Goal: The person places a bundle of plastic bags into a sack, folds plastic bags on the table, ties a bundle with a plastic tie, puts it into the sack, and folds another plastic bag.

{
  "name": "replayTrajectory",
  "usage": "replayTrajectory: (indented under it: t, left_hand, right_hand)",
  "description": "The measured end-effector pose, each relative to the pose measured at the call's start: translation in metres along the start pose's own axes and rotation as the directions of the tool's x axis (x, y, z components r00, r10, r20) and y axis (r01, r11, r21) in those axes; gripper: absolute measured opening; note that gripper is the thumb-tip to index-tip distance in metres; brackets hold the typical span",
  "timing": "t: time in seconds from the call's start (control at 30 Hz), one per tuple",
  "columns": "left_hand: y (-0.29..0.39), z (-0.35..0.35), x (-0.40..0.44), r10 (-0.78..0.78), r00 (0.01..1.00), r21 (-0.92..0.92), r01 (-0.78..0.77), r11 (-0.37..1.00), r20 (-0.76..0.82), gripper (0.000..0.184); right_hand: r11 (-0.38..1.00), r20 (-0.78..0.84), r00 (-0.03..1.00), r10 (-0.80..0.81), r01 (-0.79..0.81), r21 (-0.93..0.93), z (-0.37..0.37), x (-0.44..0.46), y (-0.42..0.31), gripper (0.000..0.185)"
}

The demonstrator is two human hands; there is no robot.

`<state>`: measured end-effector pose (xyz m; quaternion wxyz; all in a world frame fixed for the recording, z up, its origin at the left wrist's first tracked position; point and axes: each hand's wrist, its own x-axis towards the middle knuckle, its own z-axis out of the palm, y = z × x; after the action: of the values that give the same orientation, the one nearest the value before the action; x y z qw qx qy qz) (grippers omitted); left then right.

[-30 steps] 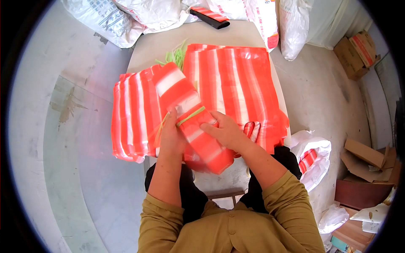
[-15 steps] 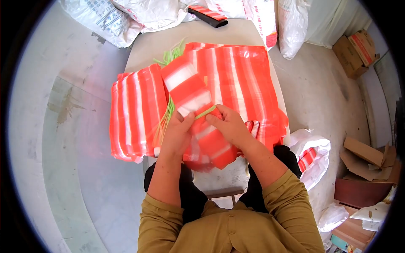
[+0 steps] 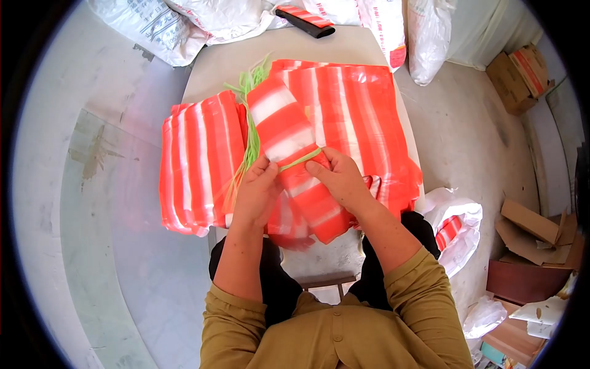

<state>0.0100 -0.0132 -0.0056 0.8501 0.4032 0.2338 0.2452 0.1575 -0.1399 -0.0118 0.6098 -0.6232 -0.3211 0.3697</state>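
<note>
A folded bundle of red-and-white striped plastic bags [image 3: 284, 117] lies slantwise between my hands. A thin green tie [image 3: 300, 158] crosses its middle. My left hand [image 3: 255, 190] is closed on the bundle's left edge by one end of the tie, thumb on top. At the other edge my right hand [image 3: 345, 183] pinches the bundle where the tie passes around it; its fingers underneath are hidden. More green strips [image 3: 249, 83] lie behind the bundle, between a stack of striped bags [image 3: 200, 163] on the left and a larger stack [image 3: 362, 117] on the right.
The stacks rest on a pale table [image 3: 215, 71]. A dark-ended striped roll [image 3: 305, 21] lies at its far edge, near white sacks [image 3: 215, 18]. On the floor to the right are an open white bag [image 3: 464, 240] and cardboard boxes [image 3: 534, 230].
The bundle has straightened slightly and its upper end has shifted right. The green tie now lies flatter across it. Both hands keep hold and have moved only a little.
</note>
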Motion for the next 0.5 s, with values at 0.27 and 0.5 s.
replayTrajectory:
  t: [0.27, 0.5]
  left_hand:
    - [-0.006, -0.009, 0.005, 0.010, 0.978, -0.169, -0.046, 0.985, -0.207, 0.034]
    - [-0.017, -0.008, 0.012, 0.171, 0.935, -0.093, -0.209, 0.974, -0.310, 0.036]
  right_hand:
    - [0.992, 0.147, 0.989, 0.007, 0.012, -0.130, 0.008, -0.006, -0.002, 0.029]
    - [0.988, 0.112, 0.993, 0.042, -0.025, -0.153, 0.017, -0.003, 0.013, 0.034]
